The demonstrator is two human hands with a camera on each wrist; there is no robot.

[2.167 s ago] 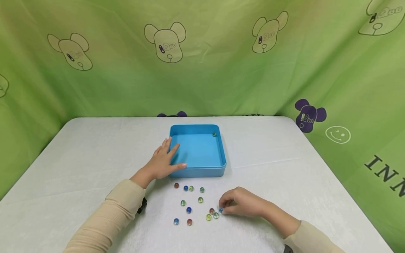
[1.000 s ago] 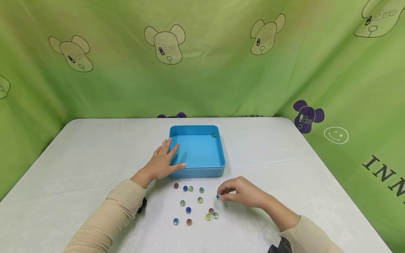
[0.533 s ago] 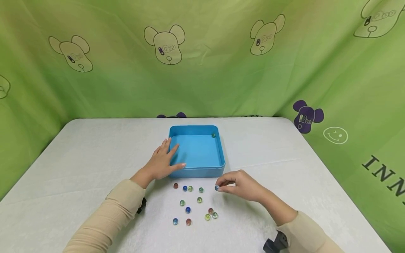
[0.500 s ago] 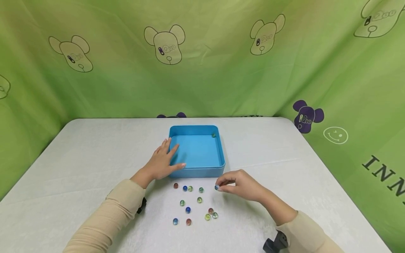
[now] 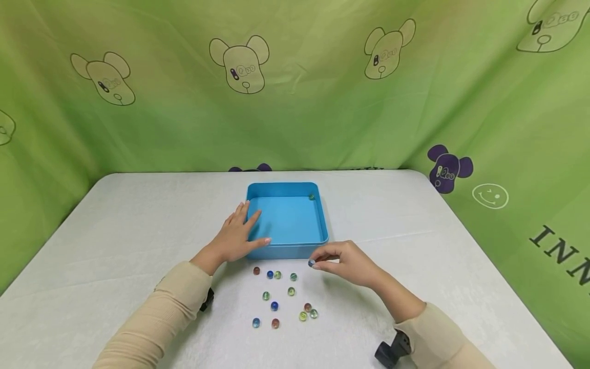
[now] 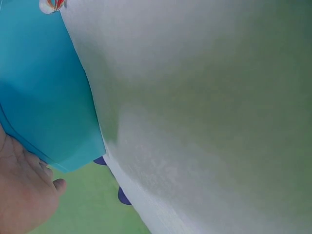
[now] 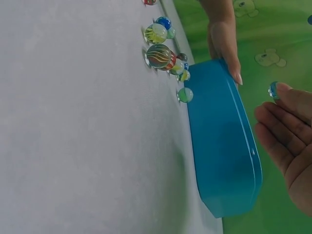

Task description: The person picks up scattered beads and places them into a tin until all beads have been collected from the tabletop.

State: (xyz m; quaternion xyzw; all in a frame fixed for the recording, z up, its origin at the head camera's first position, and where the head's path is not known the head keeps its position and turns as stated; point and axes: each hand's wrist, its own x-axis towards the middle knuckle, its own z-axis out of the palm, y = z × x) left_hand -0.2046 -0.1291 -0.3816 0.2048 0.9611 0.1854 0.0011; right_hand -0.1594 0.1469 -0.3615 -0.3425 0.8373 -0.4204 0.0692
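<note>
Little room: pinched marble (image 5: pixel 311 263) near box rim (image 5: pixel 290 244)

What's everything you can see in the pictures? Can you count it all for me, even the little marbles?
Table: 1, white, in the middle
Cloth: 1, green with printed cartoon heads, behind and beside the table
Box: 1, blue, on the table
Reddish marbles: 3, in front of the box
Blue marbles: 3, in front of the box
Green and yellow-green marbles: 6, in front of the box
Inside marble: 1, green, box's far right corner
Held marble: 1, blue, pinched in the right hand
Wrist devices: 2, black, one per wrist
Sleeves: 2, beige, on the arms
Left hand: 1, at the box's left edge
Right hand: 1, by the box's near right corner
</note>
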